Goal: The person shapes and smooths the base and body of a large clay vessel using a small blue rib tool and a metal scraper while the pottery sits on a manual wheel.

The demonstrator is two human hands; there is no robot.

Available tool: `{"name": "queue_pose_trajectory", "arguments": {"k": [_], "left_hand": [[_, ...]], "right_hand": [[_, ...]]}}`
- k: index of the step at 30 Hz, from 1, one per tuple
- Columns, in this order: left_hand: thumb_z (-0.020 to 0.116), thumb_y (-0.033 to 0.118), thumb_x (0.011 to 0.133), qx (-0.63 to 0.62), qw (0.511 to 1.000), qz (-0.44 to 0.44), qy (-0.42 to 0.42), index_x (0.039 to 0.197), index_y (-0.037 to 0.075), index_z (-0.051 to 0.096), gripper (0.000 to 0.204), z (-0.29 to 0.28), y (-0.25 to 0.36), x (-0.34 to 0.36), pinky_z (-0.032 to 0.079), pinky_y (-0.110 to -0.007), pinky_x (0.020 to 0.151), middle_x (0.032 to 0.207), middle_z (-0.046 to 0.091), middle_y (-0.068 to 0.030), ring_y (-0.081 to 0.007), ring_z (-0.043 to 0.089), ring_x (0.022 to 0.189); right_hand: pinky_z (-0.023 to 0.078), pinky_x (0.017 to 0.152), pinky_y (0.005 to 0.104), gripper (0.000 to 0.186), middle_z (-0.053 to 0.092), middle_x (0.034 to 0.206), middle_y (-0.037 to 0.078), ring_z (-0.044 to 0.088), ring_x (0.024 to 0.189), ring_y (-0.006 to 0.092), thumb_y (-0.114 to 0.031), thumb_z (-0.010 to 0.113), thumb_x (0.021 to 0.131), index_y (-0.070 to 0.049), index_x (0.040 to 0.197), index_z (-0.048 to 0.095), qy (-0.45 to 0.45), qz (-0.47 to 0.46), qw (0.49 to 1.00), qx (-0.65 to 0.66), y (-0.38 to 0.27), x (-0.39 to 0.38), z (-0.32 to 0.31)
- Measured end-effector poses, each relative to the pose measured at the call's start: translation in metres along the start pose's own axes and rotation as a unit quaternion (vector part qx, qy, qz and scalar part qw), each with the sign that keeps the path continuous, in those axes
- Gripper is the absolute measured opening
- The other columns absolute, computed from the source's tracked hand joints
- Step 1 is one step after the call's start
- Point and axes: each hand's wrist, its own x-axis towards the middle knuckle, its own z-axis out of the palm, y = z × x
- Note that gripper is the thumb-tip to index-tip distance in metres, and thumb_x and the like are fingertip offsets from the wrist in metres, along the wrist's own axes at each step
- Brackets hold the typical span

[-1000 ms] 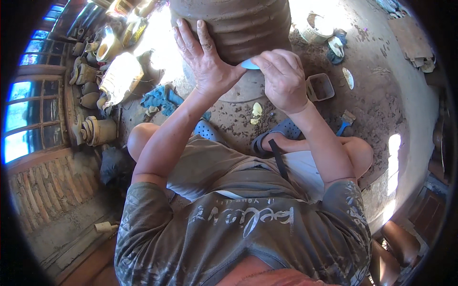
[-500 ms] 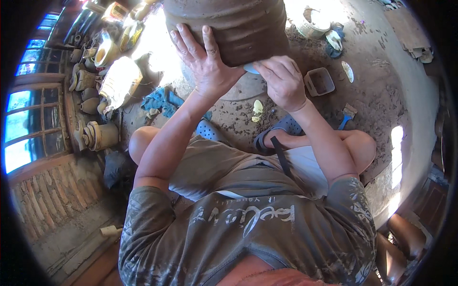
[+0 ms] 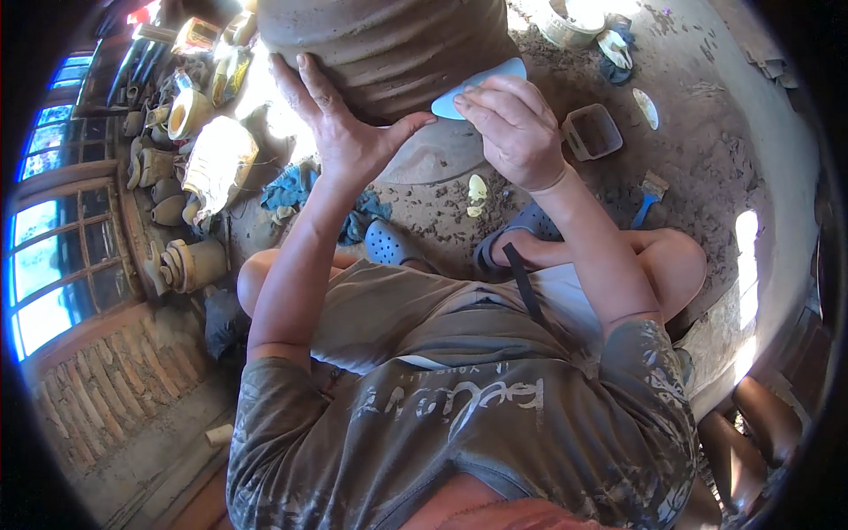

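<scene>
A large brown clay pot (image 3: pixel 380 57) with ridged walls stands at the top of the head view, its upper part cut off by the frame edge. My left hand (image 3: pixel 344 141) is open, fingers spread up along the lower left of the wall and thumb stretched toward the right. In my right hand (image 3: pixel 519 132), a light-blue, flat oval potter's rib (image 3: pixel 452 102) is pinched between thumb and fingers. The rib lies along the pot's lower right edge; whether it presses on the clay I cannot tell. Beneath is a round grey base (image 3: pixel 433 161).
Right of the base sit a clear plastic tub (image 3: pixel 594 132), a blue-handled brush (image 3: pixel 649 201) and a pale oval piece (image 3: pixel 646 109). A white bucket (image 3: pixel 570 26) stands farther back. Blue cloth (image 3: pixel 362 215) lies near my feet, amid clay crumbs. Several small pots (image 3: pixel 190 265) line the left wall.
My left hand has shifted left along the pot, away from my right hand. The rib now shows more of its length, tilted up to the right. The view has shifted slightly.
</scene>
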Motion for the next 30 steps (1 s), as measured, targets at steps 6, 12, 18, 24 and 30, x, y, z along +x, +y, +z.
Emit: {"name": "queue_pose_trajectory", "arguments": {"k": [6,12,18,24,30], "left_hand": [[0.101,0.068,0.056,-0.015,1.0,0.002,0.013,0.173,0.014,-0.011,0.171,0.003,0.003,-0.003,0.019,-0.068,0.128,0.171,-0.017,-0.0402,-0.0588,-0.004,0.161],[0.1,0.07,0.055,-0.003,0.999,0.033,0.03,0.173,0.011,-0.008,0.17,-0.024,-0.026,0.013,0.021,-0.065,0.13,0.174,-0.01,-0.0366,-0.0534,-0.001,0.163],[0.099,0.069,0.055,-0.092,0.994,-0.045,-0.043,0.171,0.001,-0.009,0.172,-0.026,-0.035,0.016,0.019,-0.056,0.133,0.177,-0.001,-0.0313,-0.045,0.007,0.166],[0.099,0.068,0.057,-0.061,0.997,-0.02,-0.043,0.17,-0.003,-0.01,0.172,-0.026,-0.034,0.017,0.017,-0.054,0.134,0.177,0.001,-0.0334,-0.045,0.006,0.166],[0.1,0.067,0.059,-0.095,0.994,-0.03,-0.035,0.17,-0.003,-0.01,0.171,-0.022,-0.026,0.018,0.016,-0.054,0.134,0.176,0.001,-0.0339,-0.0449,0.006,0.166]], "right_hand": [[0.058,0.09,0.0388,0.023,0.073,0.102,0.006,0.069,0.106,0.0254,-0.001,0.071,0.081,-0.006,0.102,0.081,-0.087,0.029,0.996,0.013,-0.001,0.007,-0.014],[0.057,0.091,0.0394,0.02,0.071,0.099,0.005,0.067,0.103,0.0256,-0.002,0.068,0.083,-0.006,0.099,0.079,-0.198,0.047,0.979,0.003,0.006,-0.025,-0.029],[0.056,0.092,0.0382,0.023,0.072,0.103,0.004,0.068,0.104,0.0252,-0.002,0.073,0.08,-0.005,0.102,0.081,-0.002,-0.009,1.0,-0.008,0.006,0.002,-0.012],[0.059,0.09,0.0387,0.029,0.074,0.101,0.005,0.07,0.102,0.0267,0.003,0.077,0.075,-0.004,0.102,0.082,0.029,-0.005,0.999,0.016,0.006,0.002,0.001],[0.06,0.089,0.0381,0.029,0.075,0.1,0.006,0.071,0.102,0.0265,0.005,0.076,0.074,-0.004,0.101,0.082,-0.002,0.012,1.0,0.019,0.009,-0.003,0.0]]}}
